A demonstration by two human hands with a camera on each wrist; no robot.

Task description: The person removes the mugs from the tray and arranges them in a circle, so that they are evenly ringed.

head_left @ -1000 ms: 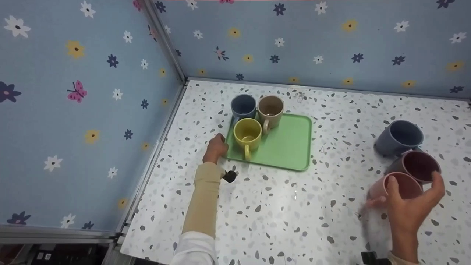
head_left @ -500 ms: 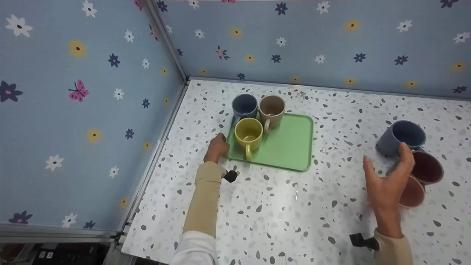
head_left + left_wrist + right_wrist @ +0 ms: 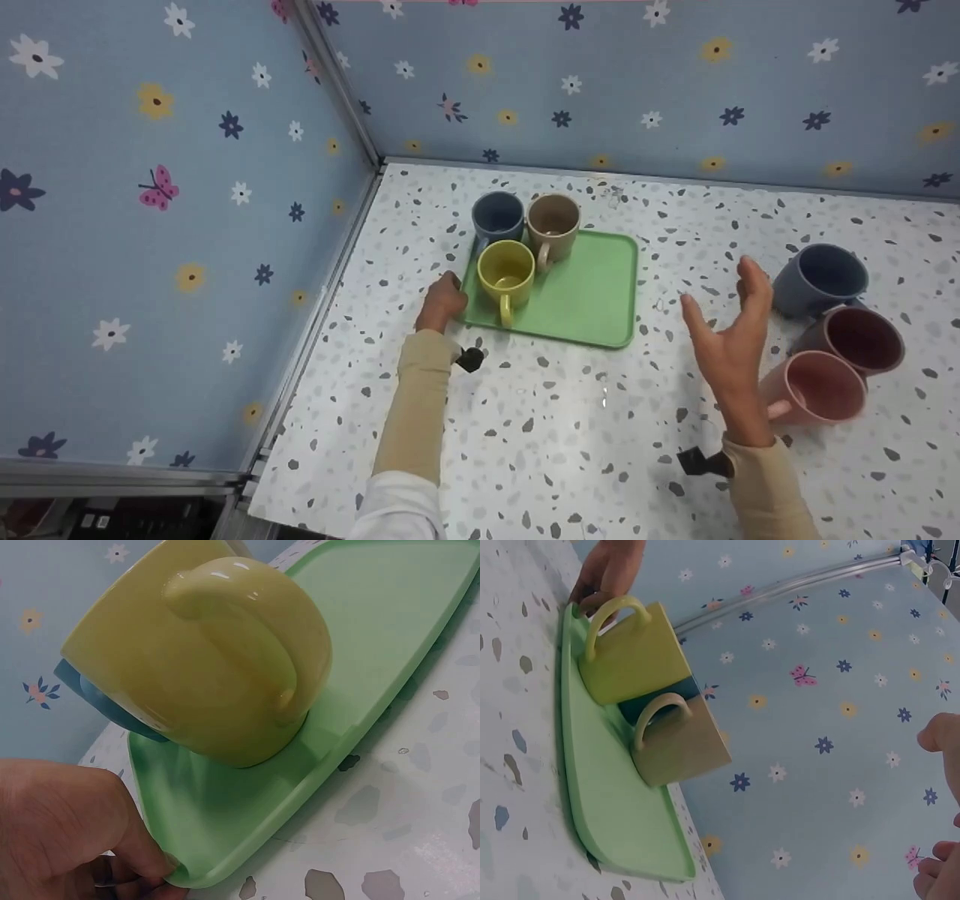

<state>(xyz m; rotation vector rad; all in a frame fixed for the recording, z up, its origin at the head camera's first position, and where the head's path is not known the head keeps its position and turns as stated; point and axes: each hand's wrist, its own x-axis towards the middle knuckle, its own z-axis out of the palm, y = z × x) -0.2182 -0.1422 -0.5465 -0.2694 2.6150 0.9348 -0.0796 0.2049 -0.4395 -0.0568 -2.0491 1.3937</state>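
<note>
My left hand [image 3: 442, 301] pinches the near left corner of a green tray [image 3: 592, 296], thumb over the rim in the left wrist view. On the tray stand a yellow mug [image 3: 506, 274], a blue mug [image 3: 497, 216] and a beige mug [image 3: 553, 225], all upright and close together. My right hand [image 3: 731, 345] is held over the table with fingers spread and nothing in its grasp. Just right of it stand a pink mug [image 3: 817, 386], a dark red mug [image 3: 859, 341] and a second blue mug [image 3: 821, 279], clustered together.
The white speckled table [image 3: 540, 435] meets a flowered blue panel [image 3: 645, 82] at the back and another [image 3: 172, 255] on the left. The tray's right half [image 3: 600, 270] is bare green surface.
My right hand has drawn off the pink and dark red mugs and moved left with its fingers spread. My left hand, the tray and its mugs stay put.
</note>
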